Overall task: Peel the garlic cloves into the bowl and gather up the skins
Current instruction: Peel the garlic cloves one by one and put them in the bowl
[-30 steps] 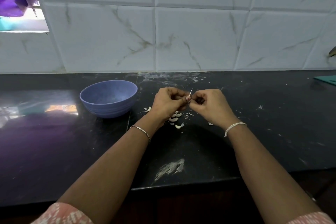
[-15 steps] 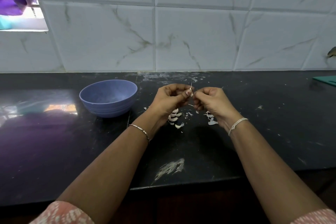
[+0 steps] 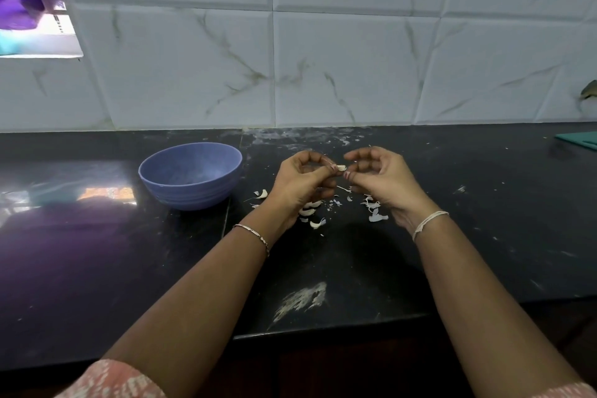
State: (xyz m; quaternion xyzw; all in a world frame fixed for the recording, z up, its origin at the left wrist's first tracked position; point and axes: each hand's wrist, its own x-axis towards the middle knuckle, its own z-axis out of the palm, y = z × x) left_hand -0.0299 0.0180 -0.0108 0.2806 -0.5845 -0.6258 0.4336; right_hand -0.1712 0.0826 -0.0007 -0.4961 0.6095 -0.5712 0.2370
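Note:
My left hand [image 3: 303, 181] pinches a small white garlic clove [image 3: 341, 168] between thumb and fingertips, above the black counter. My right hand [image 3: 382, 181] is beside it, its curled fingers and thumb tip touching the clove's right end. A blue bowl [image 3: 190, 176] stands on the counter to the left of my hands. Several unpeeled cloves [image 3: 310, 212] lie under my left hand. Loose white skins [image 3: 374, 210] are scattered under my right hand, and one more piece of skin [image 3: 261, 194] lies near the bowl.
The black counter [image 3: 484, 220] runs to a tiled wall behind; its front edge lies just below my forearms. A white smear [image 3: 302, 299] marks the counter near the front edge. A teal board corner [image 3: 580, 139] shows at the far right.
My hands have drifted slightly apart and my right hand's fingers have loosened. The thin strip of skin that stood up between my hands is gone, and more skins lie under my right hand.

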